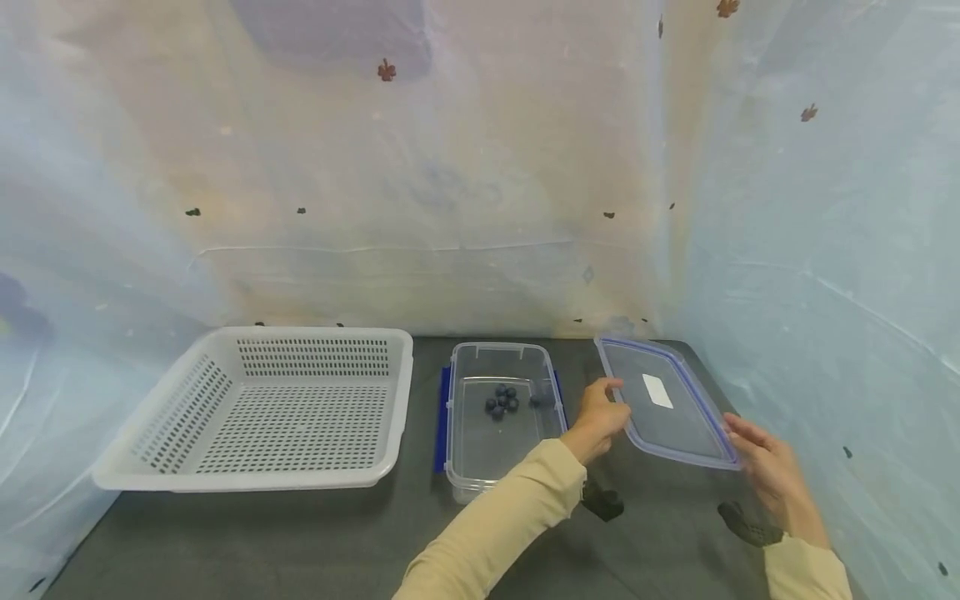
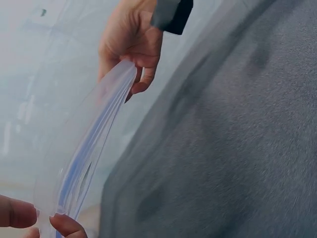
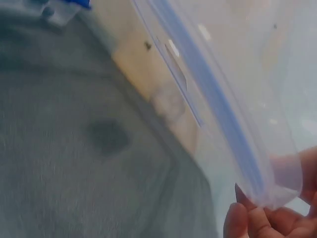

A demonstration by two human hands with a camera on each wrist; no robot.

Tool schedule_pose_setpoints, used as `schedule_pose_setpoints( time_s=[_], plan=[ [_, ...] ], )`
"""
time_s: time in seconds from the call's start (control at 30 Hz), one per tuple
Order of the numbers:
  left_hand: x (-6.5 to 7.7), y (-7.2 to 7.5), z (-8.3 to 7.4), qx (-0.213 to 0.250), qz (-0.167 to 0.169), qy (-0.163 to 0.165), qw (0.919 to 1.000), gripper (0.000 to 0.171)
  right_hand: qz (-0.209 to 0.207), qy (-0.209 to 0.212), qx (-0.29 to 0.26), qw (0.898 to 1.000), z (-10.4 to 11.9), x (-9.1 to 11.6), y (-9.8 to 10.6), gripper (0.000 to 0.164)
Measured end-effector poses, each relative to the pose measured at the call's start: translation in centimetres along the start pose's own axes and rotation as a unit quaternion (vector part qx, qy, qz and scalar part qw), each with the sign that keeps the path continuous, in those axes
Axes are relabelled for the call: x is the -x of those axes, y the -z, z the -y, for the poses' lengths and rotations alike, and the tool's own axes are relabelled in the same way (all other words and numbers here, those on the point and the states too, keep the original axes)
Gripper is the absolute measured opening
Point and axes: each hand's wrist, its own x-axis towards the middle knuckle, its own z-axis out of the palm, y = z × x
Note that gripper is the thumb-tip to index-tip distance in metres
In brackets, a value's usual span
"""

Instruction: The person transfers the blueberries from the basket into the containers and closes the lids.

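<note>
A clear plastic lid (image 1: pixel 686 417) with a blue seal and a white label (image 1: pixel 657 391) is held tilted above the right part of the table. My left hand (image 1: pixel 602 417) pinches its left edge between thumb and fingers. At the opposite corner my right hand (image 1: pixel 772 467) grips the rim, its fingertips (image 3: pixel 237 218) visible beneath the plastic in the right wrist view. Left of the lid stands a clear rectangular food container (image 1: pixel 468 446) with blue side latches. Inside lie several dark blueberries (image 1: pixel 501 402), most bunched together. The left sleeve covers the container's front right corner.
A white perforated plastic basket (image 1: pixel 296 482) sits on the left of the dark grey tabletop (image 1: pixel 292 542). Pale patterned sheeting (image 1: pixel 480 167) hangs behind and along both sides, close to the right hand. Dark wrist-worn devices (image 1: pixel 602 502) show at both wrists.
</note>
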Motion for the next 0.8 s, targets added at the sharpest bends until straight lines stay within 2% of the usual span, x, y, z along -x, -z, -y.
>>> schedule_pose_setpoints(
  time_s=[0.07,0.17,0.3,0.43,0.53,0.6,0.67,0.8],
  plan=[
    [-0.1,0.7,-0.4,0.012,0.015,0.005,0.9998,0.061,0.008,0.009,-0.026,1.000,0.5,0.3,-0.4,0.030],
    [-0.2,1.9,-1.0,0.017,0.036,0.009,0.9992,0.061,0.020,0.017,-0.033,0.999,1.4,0.8,-1.1,0.037],
    [-0.6,3.8,-1.7,0.013,0.068,0.010,0.9976,0.055,0.054,0.039,-0.076,0.995,2.8,1.3,-2.1,0.037],
    [-0.7,6.6,-2.6,0.002,0.111,0.005,0.9938,0.048,0.117,0.059,-0.156,0.979,4.1,1.5,-3.6,0.037],
    [-0.7,8.7,-3.2,0.001,0.134,-0.005,0.9910,0.047,0.146,0.072,-0.184,0.969,5.0,1.5,-5.2,0.038],
    [-0.8,10.0,-3.5,0.001,0.140,-0.019,0.9899,0.048,0.146,0.079,-0.186,0.968,5.6,1.5,-6.3,0.036],
    [-0.8,11.3,-3.8,0.004,0.147,-0.033,0.9885,0.050,0.132,0.082,-0.179,0.971,6.0,1.3,-7.6,0.033],
    [-0.7,13.8,-4.5,-0.028,0.152,-0.065,0.9858,0.052,0.107,0.069,-0.162,0.979,6.4,0.8,-9.8,0.027]
  ],
)
